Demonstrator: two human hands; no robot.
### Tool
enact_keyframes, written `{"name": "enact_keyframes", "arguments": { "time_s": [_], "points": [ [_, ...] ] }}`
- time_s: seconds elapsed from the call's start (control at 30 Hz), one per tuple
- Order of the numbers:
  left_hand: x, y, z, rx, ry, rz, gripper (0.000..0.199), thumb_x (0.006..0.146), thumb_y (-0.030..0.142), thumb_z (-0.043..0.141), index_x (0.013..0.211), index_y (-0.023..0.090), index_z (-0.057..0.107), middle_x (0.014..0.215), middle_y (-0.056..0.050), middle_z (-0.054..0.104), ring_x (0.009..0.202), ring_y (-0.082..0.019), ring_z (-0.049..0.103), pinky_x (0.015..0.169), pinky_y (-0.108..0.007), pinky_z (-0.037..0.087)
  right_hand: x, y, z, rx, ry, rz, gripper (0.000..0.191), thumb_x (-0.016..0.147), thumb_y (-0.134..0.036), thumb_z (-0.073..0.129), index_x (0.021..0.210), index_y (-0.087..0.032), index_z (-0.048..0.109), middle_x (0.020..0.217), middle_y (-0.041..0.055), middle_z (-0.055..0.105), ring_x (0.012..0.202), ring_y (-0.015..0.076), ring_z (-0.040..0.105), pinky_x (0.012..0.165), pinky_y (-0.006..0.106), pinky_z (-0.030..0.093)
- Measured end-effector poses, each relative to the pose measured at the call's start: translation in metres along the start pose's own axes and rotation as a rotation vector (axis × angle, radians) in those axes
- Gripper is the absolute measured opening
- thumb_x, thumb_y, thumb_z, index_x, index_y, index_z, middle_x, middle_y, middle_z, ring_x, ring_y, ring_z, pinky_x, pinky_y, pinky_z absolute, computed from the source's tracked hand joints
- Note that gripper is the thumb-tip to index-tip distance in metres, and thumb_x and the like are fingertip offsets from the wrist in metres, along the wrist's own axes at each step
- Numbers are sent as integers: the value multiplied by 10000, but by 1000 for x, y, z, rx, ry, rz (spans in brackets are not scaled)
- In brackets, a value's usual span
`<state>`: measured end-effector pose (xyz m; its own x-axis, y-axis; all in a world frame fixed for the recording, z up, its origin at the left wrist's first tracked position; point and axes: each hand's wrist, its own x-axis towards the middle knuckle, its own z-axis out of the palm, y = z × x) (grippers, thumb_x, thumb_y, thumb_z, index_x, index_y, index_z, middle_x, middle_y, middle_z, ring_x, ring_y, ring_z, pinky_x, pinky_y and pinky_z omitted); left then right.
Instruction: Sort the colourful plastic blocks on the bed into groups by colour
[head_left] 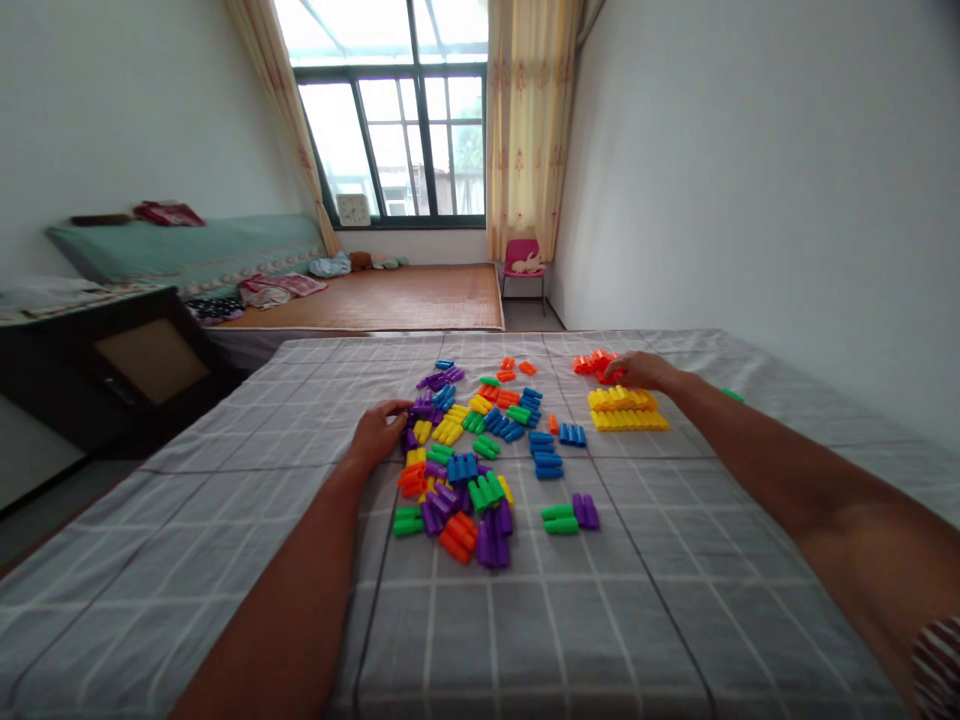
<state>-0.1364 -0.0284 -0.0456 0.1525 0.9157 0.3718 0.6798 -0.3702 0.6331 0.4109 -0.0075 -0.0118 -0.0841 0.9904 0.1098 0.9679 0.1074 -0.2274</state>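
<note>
Several plastic blocks in purple, blue, green, yellow and orange lie in a loose heap on the grey checked cloth (592,620). My left hand (380,432) rests at the heap's left edge, its fingertips touching purple blocks (426,407); whether it grips one is too small to tell. My right hand (637,369) is at the far right, fingers bent down on a cluster of orange-red blocks (594,363). Just in front of that hand, yellow blocks (628,420) sit in two neat rows. A green block pair (559,519) touches a purple one (586,511) nearer to me.
A green piece (733,395) lies beyond my right forearm. Past the cloth are a low bed with a brown mat (420,290), a pink chair (523,257) and a window. A dark cabinet (127,350) stands at the left.
</note>
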Motion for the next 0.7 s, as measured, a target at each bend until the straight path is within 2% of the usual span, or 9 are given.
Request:
{"name": "enact_keyframes", "arguments": {
  "time_s": [0.1,0.2,0.27,0.33,0.43,0.5,0.6,0.7],
  "points": [
    [1,-3,3,-27,-3,1,339,756,360,535,967,185,733,1002,-73,744,958,-231,679,903,-352,519,1,6,-4,-31,-106,-23,175,628,-231,732,791,-271,781,812,-1,745,731,186,637,652,251,439],
    [2,-6,6,-32,-6,10,350,770,388,538,978,185,733,995,-77,742,945,-233,680,892,-361,517,2,-10,-10,-75,-78,-42,124,679,-242,703,776,-281,771,769,-8,739,718,181,635,661,253,443],
    [3,-5,7,-21,-2,18,358,777,384,533,988,175,731,1005,-86,738,938,-234,677,886,-364,515,5,-39,-10,-74,-14,-122,134,748,-254,660,827,-276,765,811,-6,745,754,175,645,696,248,449],
    [3,-4,7,-8,4,17,349,783,364,522,992,177,730,1012,-84,736,940,-228,672,888,-363,513,10,-78,-4,-37,24,-251,174,810,-260,610,905,-263,755,881,3,749,787,168,654,727,247,454],
    [2,-3,6,11,8,6,314,782,330,521,973,201,733,1014,-60,739,962,-217,660,905,-357,507,21,-139,15,-6,6,-407,205,847,-294,588,980,-257,738,941,14,747,810,171,659,723,252,456],
    [1,-2,5,9,7,3,306,776,313,525,966,201,737,1018,-57,739,972,-216,657,913,-354,504,30,-172,30,-36,-26,-425,198,826,-348,630,966,-261,740,926,23,747,803,184,660,683,252,451],
    [-1,-3,3,-13,3,-9,312,767,293,524,972,199,739,1018,-54,741,966,-212,661,919,-351,506,42,-201,49,-78,-84,-372,218,743,-393,728,924,-272,746,864,21,749,759,187,657,608,236,427],
    [-1,-3,3,-25,-4,-8,316,766,296,526,980,204,741,1007,-48,745,962,-213,664,923,-354,507,48,-212,55,-69,-131,-344,306,667,-380,795,947,-267,748,831,13,745,733,183,653,568,225,402]
  ]
}}
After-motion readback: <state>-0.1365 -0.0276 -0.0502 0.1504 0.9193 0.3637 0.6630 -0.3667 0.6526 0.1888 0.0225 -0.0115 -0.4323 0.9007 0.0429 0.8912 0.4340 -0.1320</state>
